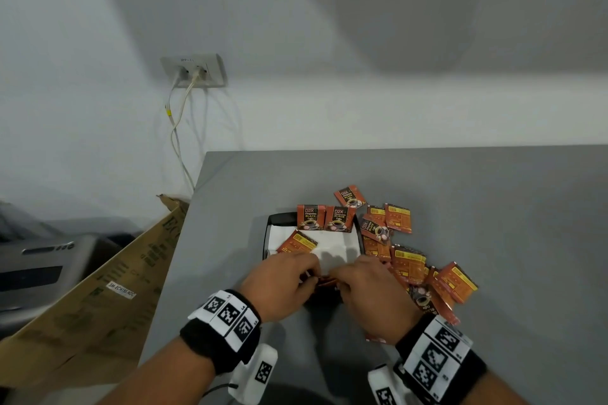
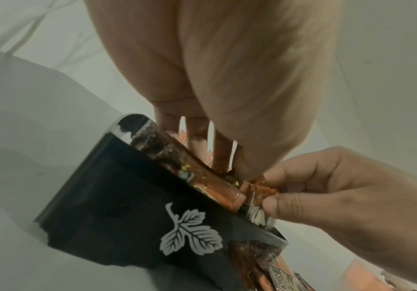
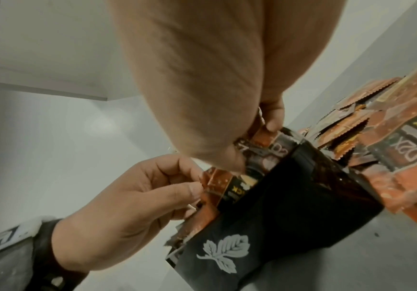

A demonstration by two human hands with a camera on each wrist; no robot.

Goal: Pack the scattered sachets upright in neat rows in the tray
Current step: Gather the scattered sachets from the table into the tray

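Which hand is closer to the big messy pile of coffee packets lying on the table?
Right. The right hand sits at the tray's near edge, right beside the pile of loose sachets. The left hand is on the other side of the right hand, farther from the pile.

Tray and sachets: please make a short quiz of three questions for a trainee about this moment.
1. True or false: two sachets stand upright at the far wall of the tray.
2. On which side of the tray does the loose pile lie? A) the person's left B) the person's right C) behind the far wall
3. Fill in: the left hand and right hand both have a grip on sachets at the tray's ____ wall.

Key: 1 true; 2 B; 3 near
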